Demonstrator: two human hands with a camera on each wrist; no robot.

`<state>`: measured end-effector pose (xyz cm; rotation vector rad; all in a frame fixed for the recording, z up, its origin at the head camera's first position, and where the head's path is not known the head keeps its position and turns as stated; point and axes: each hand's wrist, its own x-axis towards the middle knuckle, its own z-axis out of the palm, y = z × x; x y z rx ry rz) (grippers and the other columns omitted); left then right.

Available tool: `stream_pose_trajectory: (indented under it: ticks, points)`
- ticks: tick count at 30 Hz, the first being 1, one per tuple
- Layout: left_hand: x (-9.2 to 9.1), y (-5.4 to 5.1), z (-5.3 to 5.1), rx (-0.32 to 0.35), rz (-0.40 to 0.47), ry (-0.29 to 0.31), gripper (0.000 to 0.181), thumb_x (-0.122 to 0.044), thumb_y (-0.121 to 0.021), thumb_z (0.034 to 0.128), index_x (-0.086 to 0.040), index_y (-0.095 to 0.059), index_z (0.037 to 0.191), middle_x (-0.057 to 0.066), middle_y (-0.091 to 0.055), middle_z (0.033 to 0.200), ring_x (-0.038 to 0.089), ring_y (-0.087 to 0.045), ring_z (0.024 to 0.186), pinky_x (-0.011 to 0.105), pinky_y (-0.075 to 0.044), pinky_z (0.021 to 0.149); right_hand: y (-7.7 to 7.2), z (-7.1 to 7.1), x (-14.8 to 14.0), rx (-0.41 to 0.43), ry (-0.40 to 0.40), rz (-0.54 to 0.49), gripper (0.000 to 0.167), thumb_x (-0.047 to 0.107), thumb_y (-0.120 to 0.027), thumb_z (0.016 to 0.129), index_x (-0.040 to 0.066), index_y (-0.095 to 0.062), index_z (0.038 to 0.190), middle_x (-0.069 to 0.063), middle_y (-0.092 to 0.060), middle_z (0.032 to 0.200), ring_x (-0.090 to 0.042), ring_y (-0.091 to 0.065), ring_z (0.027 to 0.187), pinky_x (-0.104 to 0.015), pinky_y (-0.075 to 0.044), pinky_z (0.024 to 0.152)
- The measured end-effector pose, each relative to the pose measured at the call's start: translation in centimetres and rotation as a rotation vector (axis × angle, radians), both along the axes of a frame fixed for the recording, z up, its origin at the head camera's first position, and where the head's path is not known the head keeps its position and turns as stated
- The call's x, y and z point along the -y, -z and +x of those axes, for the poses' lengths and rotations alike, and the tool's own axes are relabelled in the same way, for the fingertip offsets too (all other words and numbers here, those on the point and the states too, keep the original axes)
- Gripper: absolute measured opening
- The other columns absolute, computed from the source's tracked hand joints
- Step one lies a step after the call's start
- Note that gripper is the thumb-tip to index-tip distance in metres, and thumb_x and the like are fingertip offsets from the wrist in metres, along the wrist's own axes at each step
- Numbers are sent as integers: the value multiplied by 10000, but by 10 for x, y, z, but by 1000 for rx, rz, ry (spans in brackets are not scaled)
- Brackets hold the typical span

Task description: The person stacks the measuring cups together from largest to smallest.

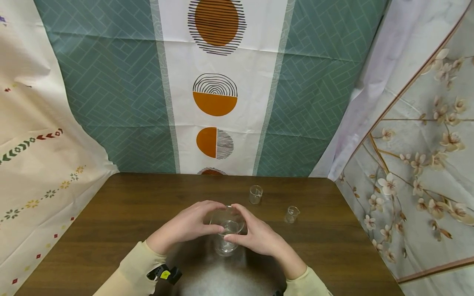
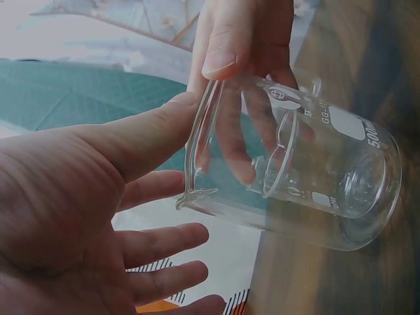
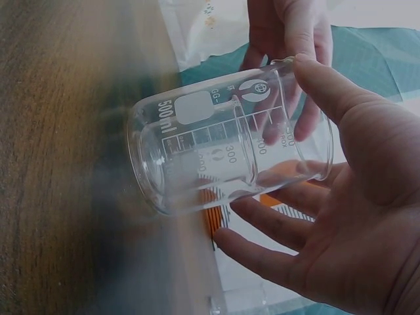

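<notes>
A large clear beaker marked 500 ml stands upright on the brown table, with a smaller glass beaker inside it. My left hand is at its left rim; the left wrist view shows the thumb at the rim and the other fingers spread, fairly straight, past the spout. On the opposite side, my right hand has its thumb on the rim and its fingers round the far side of the glass. Whether every fingertip touches the glass cannot be told.
Two small glass beakers stand beyond my right hand, one farther back and one to the right. A patterned green and white cloth hangs behind the table, with a cream cloth at the left and a floral one at the right.
</notes>
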<state>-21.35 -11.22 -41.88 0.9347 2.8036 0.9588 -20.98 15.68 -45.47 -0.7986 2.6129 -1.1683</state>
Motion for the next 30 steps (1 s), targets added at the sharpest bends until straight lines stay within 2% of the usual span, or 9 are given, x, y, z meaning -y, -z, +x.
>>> stream_pose_trajectory:
  ticks: [5, 11, 15, 21, 30]
  points:
    - [1, 1, 1, -5, 11, -7, 686, -411, -883, 964, -84, -637, 1515, 93, -659, 1499, 341, -609, 1394, 600, -492, 1135, 0, 0, 0, -15, 0, -3, 887, 626, -792, 974, 268, -377, 1672, -25, -515, 1649, -244, -587, 1412, -578, -524, 1070]
    - [3, 5, 2, 16, 19, -27, 725, -433, -861, 981, -79, -600, 1557, 127, -622, 1551, 366, -575, 1441, 613, -465, 1162, 2, -1, 1, -29, -1, -7, 857, 615, -798, 975, 280, -398, 1654, -19, -535, 1631, -234, -603, 1399, -574, -534, 1056]
    - [4, 7, 3, 38, 34, -17, 756, -447, -850, 989, -76, -571, 1585, 142, -593, 1579, 382, -555, 1460, 634, -455, 1164, 2, -1, 0, -32, -7, -10, 862, 617, -801, 973, 280, -397, 1656, -22, -543, 1624, -233, -611, 1388, -569, -534, 1059]
    - [5, 14, 4, 56, 55, -1, 820, -461, -855, 982, -69, -525, 1623, 152, -554, 1616, 390, -525, 1489, 642, -435, 1180, 2, 0, 0, -28, -14, -15, 872, 621, -790, 980, 266, -388, 1666, -21, -540, 1626, -226, -608, 1393, -571, -534, 1060]
    - [7, 25, 5, 48, 94, 9, 861, -470, -860, 974, -87, -489, 1650, 138, -536, 1631, 373, -525, 1491, 635, -441, 1178, 2, 0, 0, -30, -14, -15, 885, 619, -792, 979, 266, -379, 1678, -7, -530, 1635, -228, -598, 1403, -572, -527, 1076]
